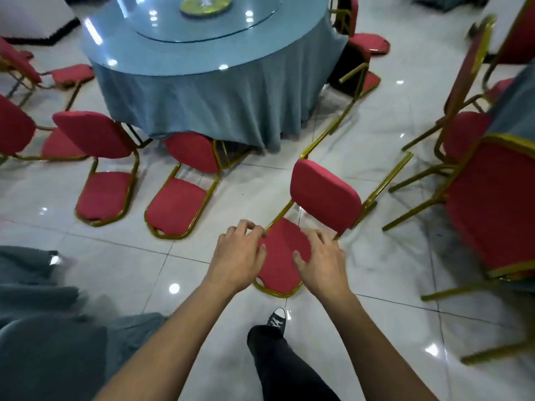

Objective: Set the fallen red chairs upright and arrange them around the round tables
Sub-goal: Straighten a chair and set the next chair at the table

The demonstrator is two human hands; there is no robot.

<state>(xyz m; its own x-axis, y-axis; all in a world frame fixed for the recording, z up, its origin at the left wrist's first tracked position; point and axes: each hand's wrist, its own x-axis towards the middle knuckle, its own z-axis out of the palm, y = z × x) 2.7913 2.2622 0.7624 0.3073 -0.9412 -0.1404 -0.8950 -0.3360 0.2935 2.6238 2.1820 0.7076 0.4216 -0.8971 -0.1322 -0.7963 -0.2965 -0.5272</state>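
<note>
Risk: the counter (202, 62), draped to the floor, has fallen chairs crowded below it; swinging the nearest chair (324, 195) upright could snag its gold legs on the neighbour or the cloth. It lies on its back just below-right of the counter, red-padded. Both grips, left hand (238, 257) and right hand (321, 260), hover released over its backrest.

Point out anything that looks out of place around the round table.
Several red chairs lie tipped on their backs on the floor by the round table, seats upended: one, another, and one in front of the left hand and right hand, legs pointing away.
</note>
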